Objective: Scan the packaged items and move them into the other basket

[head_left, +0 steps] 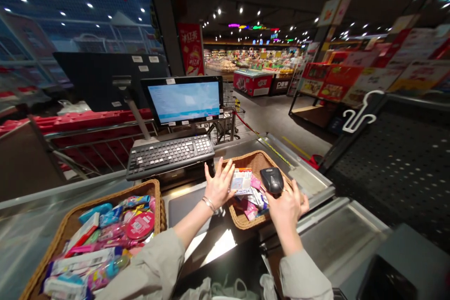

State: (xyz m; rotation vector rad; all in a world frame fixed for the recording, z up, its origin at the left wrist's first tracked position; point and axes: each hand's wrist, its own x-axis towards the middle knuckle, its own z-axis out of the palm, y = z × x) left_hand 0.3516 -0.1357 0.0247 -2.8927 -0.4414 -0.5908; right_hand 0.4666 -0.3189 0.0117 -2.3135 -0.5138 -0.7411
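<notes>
My left hand [218, 184], a bracelet on its wrist, pinches a small printed packet [241, 180] at its left edge between thumb and fingers. The other fingers are spread upward. My right hand [286, 206] is closed on a black barcode scanner [271, 180], whose head is just right of the packet. Both hands are over a wicker basket [242, 223] of pink, white and blue wrapped items. At the lower left, a larger wicker basket [160, 211] holds several colourful sweets and bottles, partly hidden by my left sleeve.
Behind my hands stand a black keyboard [170, 155] and a lit monitor [186, 99], with a second screen's dark back [105, 82] to the left. A metal counter [312, 185] runs right. A white hook [362, 115] hangs on the black perforated panel [397, 159].
</notes>
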